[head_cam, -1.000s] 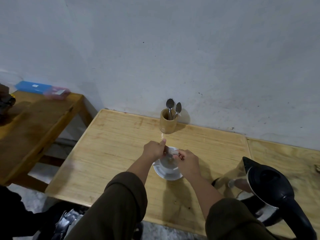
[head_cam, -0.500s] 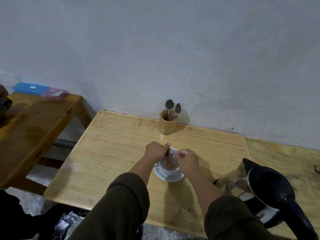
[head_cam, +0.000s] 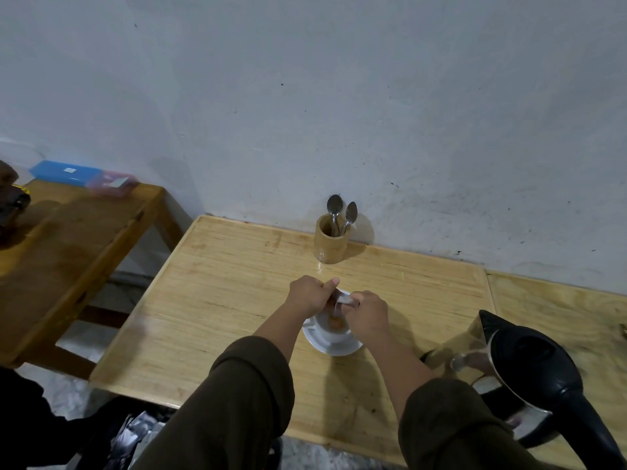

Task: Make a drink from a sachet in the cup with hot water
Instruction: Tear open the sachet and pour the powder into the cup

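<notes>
A white cup (head_cam: 334, 332) stands on a white saucer (head_cam: 342, 347) in the middle of the light wooden table (head_cam: 220, 283). Brown powder lies at the bottom of the cup. Directly over the cup, my left hand (head_cam: 310, 295) and my right hand (head_cam: 368, 312) both pinch a small sachet (head_cam: 341, 300), which is tilted down toward the cup. A black and steel kettle (head_cam: 532, 374) with its lid closed stands at the right, near the table's front edge.
A wooden holder (head_cam: 329, 244) with two spoons (head_cam: 342, 213) stands against the wall behind the cup. A darker wooden bench (head_cam: 68, 239) at the left carries a blue box (head_cam: 64, 170) and a pink box (head_cam: 110, 183). Dark bags lie on the floor at lower left.
Both hands have stayed over the cup with the sachet. Brown powder now shows inside the cup, where little was visible a second ago.
</notes>
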Motion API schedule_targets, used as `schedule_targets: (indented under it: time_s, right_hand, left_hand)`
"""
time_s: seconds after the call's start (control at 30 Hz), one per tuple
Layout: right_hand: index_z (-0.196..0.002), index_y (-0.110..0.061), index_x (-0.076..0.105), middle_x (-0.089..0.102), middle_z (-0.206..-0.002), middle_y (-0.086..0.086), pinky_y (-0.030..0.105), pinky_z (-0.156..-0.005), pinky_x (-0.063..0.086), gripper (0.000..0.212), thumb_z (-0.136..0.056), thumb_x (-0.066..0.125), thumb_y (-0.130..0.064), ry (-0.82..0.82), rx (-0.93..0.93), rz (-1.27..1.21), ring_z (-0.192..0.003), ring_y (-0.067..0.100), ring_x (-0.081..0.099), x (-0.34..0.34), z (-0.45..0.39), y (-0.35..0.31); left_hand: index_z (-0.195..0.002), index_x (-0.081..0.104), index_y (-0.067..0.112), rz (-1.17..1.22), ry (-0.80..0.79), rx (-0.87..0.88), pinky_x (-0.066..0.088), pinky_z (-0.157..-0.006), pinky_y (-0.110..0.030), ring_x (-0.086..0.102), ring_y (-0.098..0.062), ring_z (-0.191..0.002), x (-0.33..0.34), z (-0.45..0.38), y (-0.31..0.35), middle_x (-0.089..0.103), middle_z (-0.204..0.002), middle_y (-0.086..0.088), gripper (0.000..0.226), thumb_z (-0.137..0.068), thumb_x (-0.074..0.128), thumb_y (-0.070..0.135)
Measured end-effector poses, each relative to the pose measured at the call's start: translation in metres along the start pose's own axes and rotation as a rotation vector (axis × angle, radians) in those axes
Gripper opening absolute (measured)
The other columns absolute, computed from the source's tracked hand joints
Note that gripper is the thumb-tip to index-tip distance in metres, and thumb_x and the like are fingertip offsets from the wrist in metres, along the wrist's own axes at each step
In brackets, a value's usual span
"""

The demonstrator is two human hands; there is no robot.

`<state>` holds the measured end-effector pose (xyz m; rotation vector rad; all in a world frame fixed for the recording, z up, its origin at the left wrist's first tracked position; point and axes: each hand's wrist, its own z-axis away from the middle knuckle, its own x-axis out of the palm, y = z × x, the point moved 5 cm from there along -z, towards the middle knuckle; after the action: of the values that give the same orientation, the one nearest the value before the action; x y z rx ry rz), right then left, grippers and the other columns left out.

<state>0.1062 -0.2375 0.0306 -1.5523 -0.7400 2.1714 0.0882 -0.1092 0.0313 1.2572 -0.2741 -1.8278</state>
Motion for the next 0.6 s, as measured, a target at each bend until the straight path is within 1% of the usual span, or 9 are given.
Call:
schedule_targets:
  time_s: [0.07,0.17,0.23,0.3,0.33,0.37,0.43,0.5,0.6]
  right_hand:
    - [-0.046,-0.022,0.029,0.033,-0.058,-0.007,0.016,-0.046,0.03,0.051,-0.086,0.059,-0.008,0.04,-0.003,-0.011,-0.059,0.015,0.036,-0.0008,0.0002,-0.0035]
    - [-0.046,-0.02,0.031,0.034,-0.058,-0.007,0.015,-0.046,0.029,0.05,-0.086,0.058,-0.006,0.046,-0.007,-0.018,-0.054,0.007,0.033,0.0004,-0.0001,-0.0063]
    - [-0.052,-0.014,0.045,0.037,-0.064,-0.004,0.017,-0.051,0.026,0.038,-0.087,0.055,-0.006,0.027,-0.011,-0.01,-0.064,0.015,0.039,0.0007,0.0003,-0.007]
    - [-0.073,-0.007,0.065,0.042,-0.077,0.0,0.02,-0.064,0.03,0.019,-0.089,0.055,-0.008,0.007,-0.018,-0.002,-0.077,0.017,0.042,0.0002,0.0007,-0.0073]
    - [-0.076,-0.006,0.066,0.043,-0.08,0.0,0.021,-0.064,0.03,0.016,-0.088,0.057,-0.009,0.003,-0.015,0.002,-0.079,0.017,0.043,-0.0003,0.0002,-0.0068]
    - [-0.068,-0.008,0.063,0.043,-0.078,-0.001,0.021,-0.059,0.03,0.019,-0.086,0.059,-0.009,0.003,-0.013,0.0,-0.079,0.018,0.044,-0.0009,0.0001,-0.0067]
    - [-0.052,-0.021,0.044,0.04,-0.068,-0.006,0.013,-0.049,0.028,0.038,-0.082,0.063,-0.008,0.016,-0.01,-0.01,-0.076,0.018,0.044,-0.0009,0.0006,-0.0079]
    - [-0.05,-0.025,0.036,0.036,-0.064,-0.011,0.011,-0.048,0.028,0.046,-0.082,0.062,-0.005,0.023,-0.013,-0.006,-0.074,0.018,0.043,0.0006,0.0008,-0.0098]
    - [-0.061,-0.013,0.053,0.037,-0.066,-0.007,0.016,-0.053,0.028,0.027,-0.086,0.056,-0.005,0.02,-0.017,0.024,-0.077,0.017,0.044,0.0031,0.0004,-0.0089]
  left_hand:
    - [-0.101,0.074,0.005,0.035,0.006,0.0,0.046,-0.098,-0.033,0.063,-0.029,-0.11,-0.0008,0.0004,-0.0004,0.073,-0.107,-0.016,0.059,-0.095,0.039,0.052]
    - [-0.099,0.076,0.009,0.099,0.01,0.01,0.047,-0.102,-0.035,0.065,-0.026,-0.109,-0.0016,0.0005,-0.0006,0.075,-0.107,-0.013,0.054,-0.094,0.042,0.051]
    - [-0.095,0.076,0.009,0.114,0.02,0.009,0.047,-0.101,-0.035,0.066,-0.026,-0.107,-0.0034,0.0005,-0.0011,0.075,-0.105,-0.014,0.053,-0.094,0.043,0.051]
    - [-0.094,0.075,0.006,0.15,0.031,0.002,0.048,-0.1,-0.036,0.067,-0.027,-0.105,-0.0057,-0.0006,-0.003,0.076,-0.103,-0.015,0.054,-0.094,0.044,0.051]
    - [-0.096,0.076,0.005,0.171,0.026,-0.004,0.048,-0.101,-0.036,0.068,-0.028,-0.104,-0.0058,-0.0013,-0.0042,0.076,-0.102,-0.015,0.055,-0.093,0.045,0.051]
    - [-0.098,0.076,0.006,0.192,0.018,-0.011,0.049,-0.101,-0.037,0.068,-0.028,-0.103,-0.0054,-0.0015,-0.005,0.076,-0.102,-0.015,0.054,-0.092,0.047,0.051]
    - [-0.096,0.077,0.007,0.244,0.006,-0.021,0.05,-0.1,-0.038,0.07,-0.028,-0.101,-0.0044,-0.0011,-0.0059,0.077,-0.1,-0.015,0.052,-0.091,0.05,0.051]
    - [-0.095,0.077,0.006,0.262,0.006,-0.018,0.051,-0.1,-0.039,0.07,-0.027,-0.101,-0.0042,-0.0004,-0.0045,0.077,-0.1,-0.015,0.052,-0.09,0.05,0.051]
    - [-0.096,0.076,0.004,0.246,0.013,-0.018,0.049,-0.102,-0.037,0.07,-0.026,-0.102,-0.0063,0.0007,-0.0034,0.077,-0.1,-0.015,0.053,-0.093,0.048,0.048]
